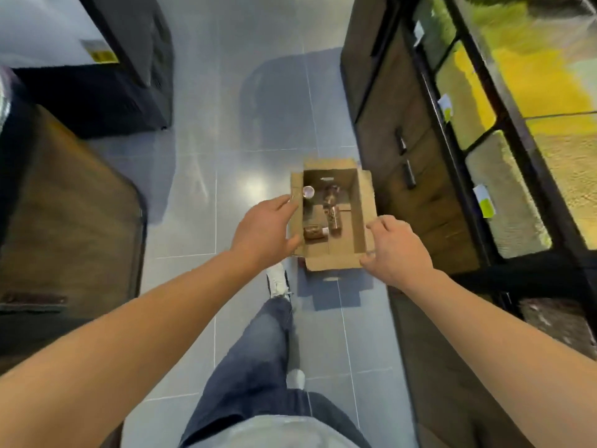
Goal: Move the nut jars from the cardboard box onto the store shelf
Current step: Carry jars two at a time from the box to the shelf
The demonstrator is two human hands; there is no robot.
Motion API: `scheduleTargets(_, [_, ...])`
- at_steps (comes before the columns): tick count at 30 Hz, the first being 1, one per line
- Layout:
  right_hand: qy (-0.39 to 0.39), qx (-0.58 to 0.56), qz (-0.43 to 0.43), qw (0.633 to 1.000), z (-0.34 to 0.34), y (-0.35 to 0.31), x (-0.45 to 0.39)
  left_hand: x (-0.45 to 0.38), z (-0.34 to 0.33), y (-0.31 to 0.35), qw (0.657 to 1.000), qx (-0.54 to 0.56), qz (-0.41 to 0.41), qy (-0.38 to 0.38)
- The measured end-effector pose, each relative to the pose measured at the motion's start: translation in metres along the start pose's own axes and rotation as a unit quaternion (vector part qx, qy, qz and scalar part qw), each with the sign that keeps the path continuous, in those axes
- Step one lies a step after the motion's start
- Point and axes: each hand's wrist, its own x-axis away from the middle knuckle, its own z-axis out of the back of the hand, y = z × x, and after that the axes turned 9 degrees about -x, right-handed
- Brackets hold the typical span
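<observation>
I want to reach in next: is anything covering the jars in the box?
Nothing visible does. The brown cardboard box is open on top, flaps folded out, and the nut jars lie uncovered inside. The left hand and right hand are at its sides.

A grey tiled floor (200, 176) carried an open cardboard box (332, 261), flanked by dark cabinets, with a person's white shoe (277, 281) beside it.

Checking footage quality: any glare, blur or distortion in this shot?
Head view: a glare spot on the floor tiles beside the cardboard box; store shelf at right smeared by blur; wide-angle bending at edges; jars soft.
</observation>
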Motion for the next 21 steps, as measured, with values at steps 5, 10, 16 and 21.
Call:
scheduleTargets(5, [-0.017, -0.018, -0.06, 0.998, 0.007, 0.039, -0.084, -0.121, -0.019, -0.015, 0.997, -0.017, -0.045, -0.059])
scheduleTargets(10, [-0.061, -0.031, -0.09, 0.994, 0.005, 0.067, -0.171, -0.212, -0.049, -0.022, 0.985, -0.071, -0.101, -0.124])
scheduleTargets(16, [-0.105, -0.053, -0.092, 0.989, -0.035, 0.11, -0.263, -0.279, -0.125, -0.026, 0.98, -0.05, -0.062, -0.181])
scheduleTargets(21, [-0.146, -0.067, -0.068, 0.985, -0.098, 0.154, -0.334, -0.329, -0.213, -0.029, 0.982, -0.007, 0.0, -0.189])
